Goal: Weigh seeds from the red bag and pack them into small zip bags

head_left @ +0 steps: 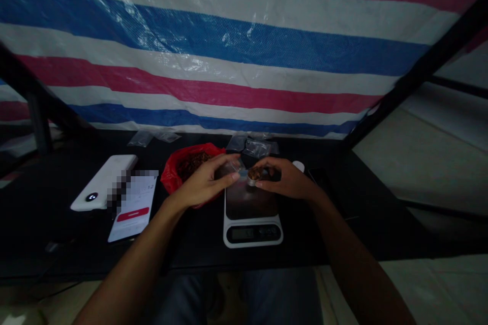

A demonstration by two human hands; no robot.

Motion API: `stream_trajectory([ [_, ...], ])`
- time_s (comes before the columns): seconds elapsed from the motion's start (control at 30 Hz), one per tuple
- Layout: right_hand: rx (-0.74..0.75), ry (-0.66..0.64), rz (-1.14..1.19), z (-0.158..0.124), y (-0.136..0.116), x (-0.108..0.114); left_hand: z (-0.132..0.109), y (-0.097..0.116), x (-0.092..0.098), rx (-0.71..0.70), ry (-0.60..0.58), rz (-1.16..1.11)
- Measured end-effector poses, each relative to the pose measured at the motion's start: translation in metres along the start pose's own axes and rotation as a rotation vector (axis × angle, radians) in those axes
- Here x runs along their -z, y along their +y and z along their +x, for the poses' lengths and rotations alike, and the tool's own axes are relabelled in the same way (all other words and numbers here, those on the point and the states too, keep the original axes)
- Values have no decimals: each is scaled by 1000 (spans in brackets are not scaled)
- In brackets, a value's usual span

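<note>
left hand [202, 182] pinching a clear plastic bag [233, 166] and right hand [287, 179] gripping a small round cup of brown flakes [254, 176], held together just above a digital kitchen scale [251, 231], with a red plastic bag of dried brown material [173, 175] just beside it.

Big striped tarp [213, 45] hanging across the back, blue, pink and white, the woven plastic kind, with a black metal frame bar [415, 71] running along its right side. Black table [46, 223] up front, white power bank [101, 183] on it with a little lit ring, right beside a white slip [133, 213] with a red button, partly pixelated. Pale floor tiles [438, 284] down on the right.
</note>
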State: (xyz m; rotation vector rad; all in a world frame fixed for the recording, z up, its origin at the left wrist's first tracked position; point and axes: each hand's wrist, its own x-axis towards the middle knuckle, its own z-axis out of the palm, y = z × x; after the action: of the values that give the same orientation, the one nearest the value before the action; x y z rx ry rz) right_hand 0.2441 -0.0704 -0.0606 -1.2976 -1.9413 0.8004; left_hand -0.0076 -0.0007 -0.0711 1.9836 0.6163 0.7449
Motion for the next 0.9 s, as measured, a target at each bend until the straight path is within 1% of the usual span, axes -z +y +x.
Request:
stream_trajectory([
  [0.07, 29, 54, -15, 0, 1, 1, -1, 2, -2, -64, -6, 120],
  [0.13, 57, 103, -21, 0, 2, 1, -1, 3, -4, -105, -4, 193],
  [0.27, 99, 170, -18, -1, 2, 0, -1, 1, -5, -128, -2, 273],
  [0.47, 171, 168, -68, 0, -5, -4, 0, 2, -11, -193, 53, 289],
  [0.57, 176, 168, -69, -1, -6, -7, 0, 3, -15, -195, 70, 290],
  [0.7, 137, 189, 8, 0, -9, -10, -1, 1, -20, -213, 72, 280],
  [0.77, 130, 198, 9, 2, -13, -10, -1, 1, -21, -223, 90, 268],
  [0.9, 165, 202, -13, 8, -26, -7, -1, 0, -22, -238, 121, 240],
])
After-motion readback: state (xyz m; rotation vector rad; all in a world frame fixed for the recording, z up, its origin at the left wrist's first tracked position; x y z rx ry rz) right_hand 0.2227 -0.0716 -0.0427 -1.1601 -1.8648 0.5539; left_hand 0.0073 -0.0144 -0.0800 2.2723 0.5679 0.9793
